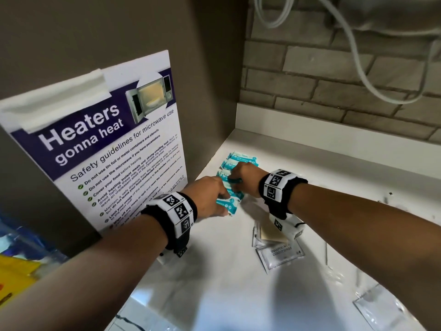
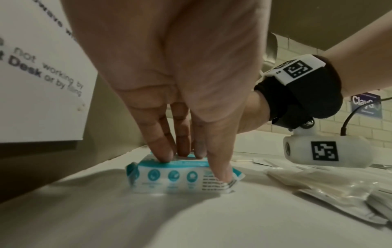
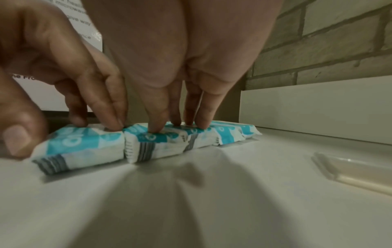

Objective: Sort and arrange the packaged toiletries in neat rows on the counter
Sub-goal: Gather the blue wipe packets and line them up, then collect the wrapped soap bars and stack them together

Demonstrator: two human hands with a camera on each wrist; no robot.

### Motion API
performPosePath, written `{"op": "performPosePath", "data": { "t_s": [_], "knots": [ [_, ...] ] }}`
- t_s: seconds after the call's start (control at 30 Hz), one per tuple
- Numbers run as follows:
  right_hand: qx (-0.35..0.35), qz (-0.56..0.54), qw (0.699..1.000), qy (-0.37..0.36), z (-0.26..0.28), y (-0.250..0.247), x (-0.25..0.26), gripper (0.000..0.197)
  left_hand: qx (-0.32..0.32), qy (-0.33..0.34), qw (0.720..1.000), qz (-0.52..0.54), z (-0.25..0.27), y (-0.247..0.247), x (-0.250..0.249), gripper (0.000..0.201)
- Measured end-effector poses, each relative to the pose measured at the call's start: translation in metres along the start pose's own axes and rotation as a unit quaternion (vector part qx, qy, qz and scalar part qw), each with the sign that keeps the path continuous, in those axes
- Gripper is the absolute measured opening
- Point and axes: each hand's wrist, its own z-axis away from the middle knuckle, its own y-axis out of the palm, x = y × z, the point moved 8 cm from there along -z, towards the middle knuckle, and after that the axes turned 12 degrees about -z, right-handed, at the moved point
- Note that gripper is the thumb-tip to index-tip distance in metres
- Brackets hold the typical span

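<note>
Several teal-and-white packets (image 1: 238, 161) lie side by side in a row on the white counter (image 1: 214, 283), close to the left wall. My left hand (image 1: 223, 202) pinches the nearest packet (image 2: 174, 176), fingers on its top edge and thumb (image 2: 220, 174) against its near side. My right hand (image 1: 238, 181) is just beyond it. Its straight fingertips (image 3: 155, 130) press down on the tops of the following packets (image 3: 191, 139) in the row. The nearest packet (image 3: 80, 144) touches its neighbour. Parts of the row are hidden under both hands.
A microwave safety poster (image 1: 114, 144) leans on the left wall beside the row. Shampoo sachets (image 1: 281, 250) and clear flat packets (image 1: 386, 306) lie to the right and front. A white upstand (image 1: 334, 132) and brick wall close the back. A cable (image 1: 358, 56) hangs above.
</note>
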Motion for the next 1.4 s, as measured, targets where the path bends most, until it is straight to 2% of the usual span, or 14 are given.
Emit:
{"op": "performPosePath", "data": {
  "t_s": [0.23, 0.47, 0.7, 0.87, 0.93, 1.0, 1.17, 1.23, 1.3, 1.4],
  "knots": [
    [0.001, 0.007, 1.0, -0.001, -0.007, -0.001, -0.001, 0.036, -0.008, -0.007, 1.0, 0.0, -0.004, 0.0, 0.007, 0.054],
    [0.005, 0.014, 1.0, -0.003, -0.005, -0.002, 0.001, 0.036, 0.001, 0.017, 1.0, -0.011, -0.007, -0.003, 0.005, 0.045],
    [0.012, 0.031, 0.999, -0.014, 0.003, -0.003, 0.006, 0.039, 0.009, 0.019, 1.0, -0.018, -0.009, -0.005, 0.004, 0.05],
    [0.024, -0.015, 0.999, -0.025, 0.019, -0.022, 0.003, 0.04, 0.021, 0.022, 0.999, -0.019, -0.009, -0.009, -0.004, 0.052],
    [-0.004, -0.019, 1.0, -0.001, 0.03, -0.039, -0.014, 0.039, -0.001, 0.048, 0.999, -0.015, -0.012, -0.018, -0.02, 0.048],
    [-0.007, 0.002, 0.999, 0.054, 0.041, -0.051, -0.043, 0.041, 0.0, 0.074, 0.997, 0.01, -0.014, -0.025, -0.043, 0.043],
    [0.041, 0.027, 0.977, 0.209, 0.071, -0.05, -0.117, 0.051, 0.125, 0.127, 0.983, 0.053, -0.009, 0.001, -0.097, 0.054],
    [0.044, 0.018, 0.974, 0.223, 0.075, -0.042, -0.131, 0.055, 0.15, 0.141, 0.978, 0.019, -0.009, 0.017, -0.105, 0.06],
    [0.037, 0.015, 0.974, 0.222, 0.074, -0.036, -0.136, 0.055, 0.146, 0.144, 0.979, 0.0, -0.012, 0.025, -0.108, 0.056],
    [0.007, 0.03, 0.977, 0.211, 0.073, -0.042, -0.131, 0.04, 0.141, 0.113, 0.983, 0.018, -0.02, 0.03, -0.106, 0.049]
  ]
}}
